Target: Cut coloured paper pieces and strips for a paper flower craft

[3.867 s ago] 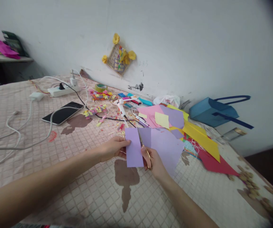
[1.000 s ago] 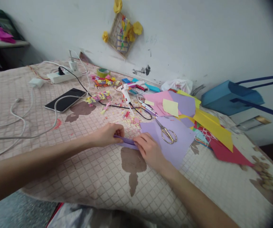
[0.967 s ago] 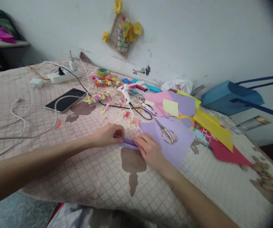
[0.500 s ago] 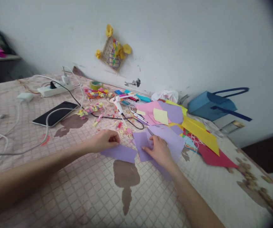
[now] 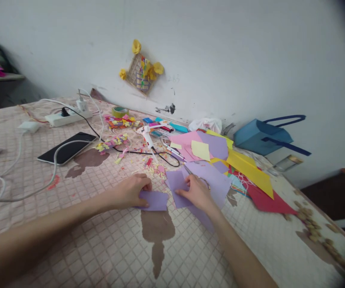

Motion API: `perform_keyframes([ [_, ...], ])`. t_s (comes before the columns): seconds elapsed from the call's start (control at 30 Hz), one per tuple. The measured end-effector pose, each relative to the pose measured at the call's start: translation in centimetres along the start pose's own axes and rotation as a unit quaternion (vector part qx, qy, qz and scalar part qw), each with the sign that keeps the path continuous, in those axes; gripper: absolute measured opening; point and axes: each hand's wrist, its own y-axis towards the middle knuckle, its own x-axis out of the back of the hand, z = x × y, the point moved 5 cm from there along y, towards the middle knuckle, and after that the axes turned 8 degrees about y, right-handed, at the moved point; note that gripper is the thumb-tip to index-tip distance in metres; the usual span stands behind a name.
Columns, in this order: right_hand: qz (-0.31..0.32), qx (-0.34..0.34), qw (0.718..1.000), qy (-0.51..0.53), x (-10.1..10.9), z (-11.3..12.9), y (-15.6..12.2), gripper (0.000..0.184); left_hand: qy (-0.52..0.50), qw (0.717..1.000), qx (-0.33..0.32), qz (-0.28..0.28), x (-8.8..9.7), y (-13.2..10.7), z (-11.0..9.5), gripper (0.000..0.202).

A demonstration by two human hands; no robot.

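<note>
My left hand [image 5: 132, 192] pinches a small purple paper strip [image 5: 157, 201] between thumb and fingers, low over the table. My right hand [image 5: 196, 193] reaches over a folded-looking purple paper piece [image 5: 175, 182]; its thumb is stretched out across that piece, apart from the bent index finger. Beneath both lies a larger purple sheet [image 5: 218, 186]. Scissors [image 5: 188, 170] rest on this sheet, partly hidden behind my right hand, with a handle loop showing just beyond it.
A white glue gun [image 5: 147, 137] with a black cord lies behind the hands among paper scraps [image 5: 157, 170]. Colored sheets [image 5: 252, 170] spread to the right, near a blue bag [image 5: 260, 137]. At left are a tablet [image 5: 67, 148], a power strip [image 5: 68, 118] and loose cables.
My left hand has shifted its grip on the purple strip, which has turned more level. The right hand moved slightly left and down over the purple piece; scissors and sheets stayed put.
</note>
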Motion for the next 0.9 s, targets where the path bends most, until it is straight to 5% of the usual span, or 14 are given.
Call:
perform_keyframes([
  [0.23, -0.015, 0.002, 1.0, 0.027, 0.0, -0.6, 0.4, 0.032, -0.053, 0.997, 0.048, 0.012, -0.2, 0.1, 0.5, 0.014],
  [0.47, -0.05, -0.034, 0.997, -0.058, 2.1, -3.8, 0.4, 0.027, -0.131, 0.989, 0.065, -0.01, 0.3, 0.1, 1.7, 0.021],
  [0.9, 0.014, -0.046, 0.998, 0.029, 2.2, -6.6, 0.7, 0.016, -0.265, 0.958, 0.106, -0.018, -0.1, 0.8, 3.8, 0.034],
])
